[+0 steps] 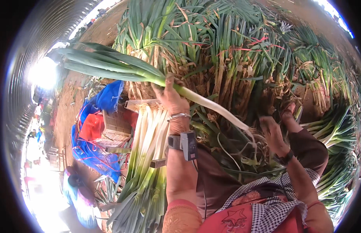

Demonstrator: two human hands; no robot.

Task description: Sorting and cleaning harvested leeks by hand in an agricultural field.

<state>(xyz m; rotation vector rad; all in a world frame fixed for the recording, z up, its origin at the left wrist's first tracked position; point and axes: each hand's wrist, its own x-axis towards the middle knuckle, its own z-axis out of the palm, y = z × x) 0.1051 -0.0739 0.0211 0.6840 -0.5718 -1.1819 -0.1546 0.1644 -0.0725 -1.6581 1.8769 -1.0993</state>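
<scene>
My left hand is wrapped round a long green onion, at the place where its white stalk turns into green leaves. The leaves spread to the upper left; the white end slopes down to the right, its roots hanging loose. Close beside those roots is my right hand, apart from the stalk, its fingers smeared by motion. Below and left of my left hand, peeled green onions lie side by side on a wooden frame, white ends away from me and leaves toward me.
Upright bundles of unpeeled green onions stand in a row across the far side. More onions lie at the right. Blue netting, red cloth and a plastic crate sit at the left. Peeled scraps cover the ground before me.
</scene>
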